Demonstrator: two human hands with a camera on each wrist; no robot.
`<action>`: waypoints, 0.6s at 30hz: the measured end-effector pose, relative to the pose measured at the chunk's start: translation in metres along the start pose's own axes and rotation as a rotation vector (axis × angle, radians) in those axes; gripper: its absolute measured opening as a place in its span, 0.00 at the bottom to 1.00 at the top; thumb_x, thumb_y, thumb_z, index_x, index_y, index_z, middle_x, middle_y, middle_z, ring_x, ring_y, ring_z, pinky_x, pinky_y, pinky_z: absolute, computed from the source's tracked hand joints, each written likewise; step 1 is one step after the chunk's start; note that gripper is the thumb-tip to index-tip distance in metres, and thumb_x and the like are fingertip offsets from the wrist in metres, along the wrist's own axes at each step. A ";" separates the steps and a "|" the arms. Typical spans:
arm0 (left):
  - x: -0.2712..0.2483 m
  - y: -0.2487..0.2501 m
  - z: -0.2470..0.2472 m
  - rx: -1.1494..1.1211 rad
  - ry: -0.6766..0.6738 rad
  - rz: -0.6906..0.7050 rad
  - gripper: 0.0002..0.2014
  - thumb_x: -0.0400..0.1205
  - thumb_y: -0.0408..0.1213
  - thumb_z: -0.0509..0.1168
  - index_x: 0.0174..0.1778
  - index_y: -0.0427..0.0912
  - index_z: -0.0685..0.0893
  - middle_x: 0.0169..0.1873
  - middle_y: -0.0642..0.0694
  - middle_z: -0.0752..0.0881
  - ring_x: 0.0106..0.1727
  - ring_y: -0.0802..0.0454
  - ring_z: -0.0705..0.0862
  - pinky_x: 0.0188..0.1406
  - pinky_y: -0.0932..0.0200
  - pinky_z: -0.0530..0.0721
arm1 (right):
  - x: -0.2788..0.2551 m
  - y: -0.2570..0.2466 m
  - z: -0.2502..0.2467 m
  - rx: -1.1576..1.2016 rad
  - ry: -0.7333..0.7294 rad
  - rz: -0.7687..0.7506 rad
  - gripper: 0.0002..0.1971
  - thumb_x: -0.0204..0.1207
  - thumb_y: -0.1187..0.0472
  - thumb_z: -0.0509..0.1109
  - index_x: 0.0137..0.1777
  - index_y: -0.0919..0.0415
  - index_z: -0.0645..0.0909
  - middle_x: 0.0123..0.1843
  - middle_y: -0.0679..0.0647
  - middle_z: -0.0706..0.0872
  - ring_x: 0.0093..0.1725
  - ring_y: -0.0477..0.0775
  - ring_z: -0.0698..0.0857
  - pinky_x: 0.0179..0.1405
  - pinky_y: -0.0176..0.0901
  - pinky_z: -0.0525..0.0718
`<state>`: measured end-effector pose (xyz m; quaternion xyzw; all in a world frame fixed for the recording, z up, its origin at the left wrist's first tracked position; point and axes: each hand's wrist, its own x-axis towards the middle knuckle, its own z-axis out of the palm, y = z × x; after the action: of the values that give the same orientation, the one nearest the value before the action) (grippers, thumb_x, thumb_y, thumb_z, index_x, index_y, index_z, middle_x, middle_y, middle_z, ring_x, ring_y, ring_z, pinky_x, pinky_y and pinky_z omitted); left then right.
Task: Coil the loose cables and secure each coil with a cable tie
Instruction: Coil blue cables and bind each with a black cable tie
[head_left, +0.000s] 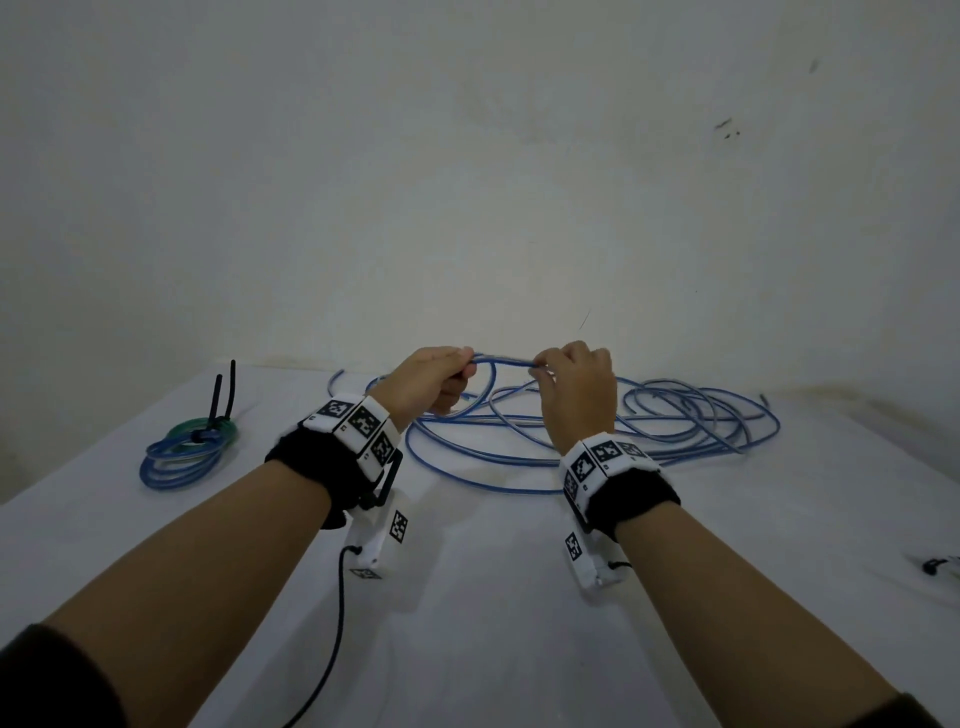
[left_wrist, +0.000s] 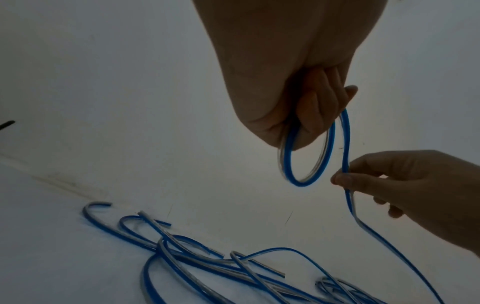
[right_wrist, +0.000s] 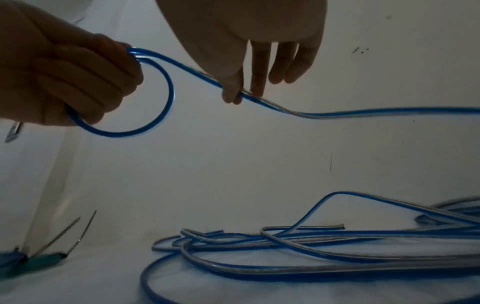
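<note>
A long loose blue cable sprawls over the white table ahead of me. My left hand grips one small loop of it, which hangs below the curled fingers. My right hand pinches the strand a short way right of the loop, between thumb and forefinger. Both hands are raised above the pile. Past the pinch the strand trails right and down to the heap.
At the far left of the table lie finished blue and green coils with two black tie tails sticking up. A small dark object sits at the right edge. A white wall rises behind the table.
</note>
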<state>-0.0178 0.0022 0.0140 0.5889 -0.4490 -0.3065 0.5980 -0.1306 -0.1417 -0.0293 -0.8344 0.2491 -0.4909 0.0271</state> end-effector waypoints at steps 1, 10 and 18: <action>-0.001 0.001 0.001 -0.024 -0.013 0.002 0.18 0.88 0.39 0.48 0.31 0.42 0.70 0.14 0.57 0.64 0.15 0.62 0.58 0.14 0.71 0.56 | 0.002 -0.003 0.000 0.009 -0.015 0.042 0.07 0.78 0.61 0.68 0.48 0.65 0.85 0.46 0.61 0.82 0.43 0.63 0.78 0.36 0.47 0.74; 0.000 0.012 -0.012 -0.088 0.119 0.128 0.16 0.88 0.35 0.49 0.34 0.41 0.72 0.15 0.57 0.65 0.16 0.61 0.59 0.15 0.71 0.61 | 0.001 -0.022 0.008 0.318 -0.355 0.142 0.08 0.83 0.60 0.59 0.55 0.65 0.71 0.37 0.54 0.76 0.37 0.55 0.75 0.32 0.43 0.68; -0.004 0.001 -0.019 -0.084 0.181 0.127 0.17 0.88 0.35 0.49 0.34 0.41 0.71 0.15 0.57 0.66 0.16 0.62 0.61 0.17 0.70 0.60 | 0.004 -0.015 0.006 0.098 -0.217 0.231 0.11 0.83 0.61 0.61 0.55 0.69 0.80 0.53 0.64 0.79 0.42 0.58 0.78 0.39 0.42 0.72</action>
<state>-0.0028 0.0137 0.0156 0.5591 -0.4161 -0.2321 0.6785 -0.1178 -0.1313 -0.0247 -0.8460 0.3149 -0.4031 0.1507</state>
